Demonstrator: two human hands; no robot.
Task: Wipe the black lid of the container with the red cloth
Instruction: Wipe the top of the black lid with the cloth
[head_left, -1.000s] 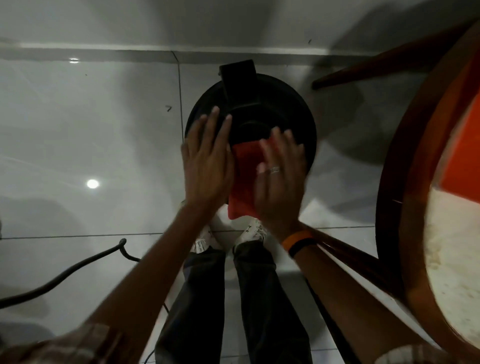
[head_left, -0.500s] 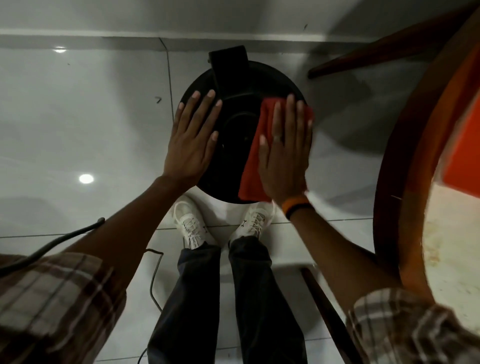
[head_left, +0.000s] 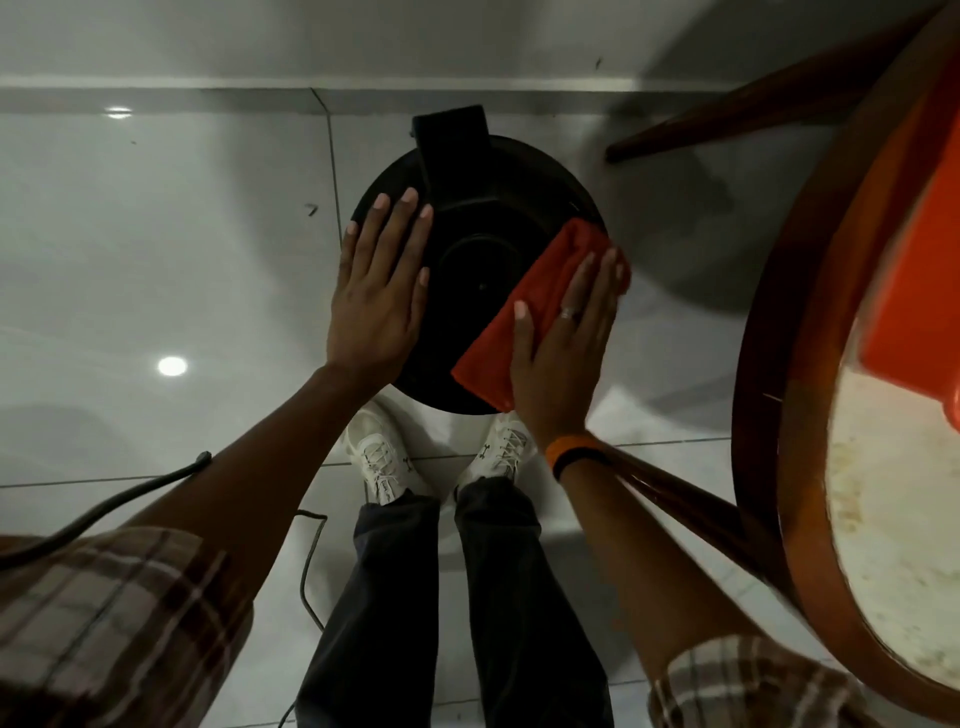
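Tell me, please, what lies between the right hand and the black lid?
In the head view, the red cloth lies between them: the right hand presses flat on it, over the right side of the black lid. The left hand rests directly on the lid.

A glossy pale tiled floor (head_left: 156, 291) is being seen from above, with ceiling lights being reflected in it. The black-lidded container (head_left: 483, 171) is being carried by it near the wall. Two white shoes (head_left: 382, 462) are being planted on the tiles just before the container. A dark cable (head_left: 104, 512) is being trailed across the floor at the left. Wooden table legs (head_left: 727, 117) are being borne at the right.
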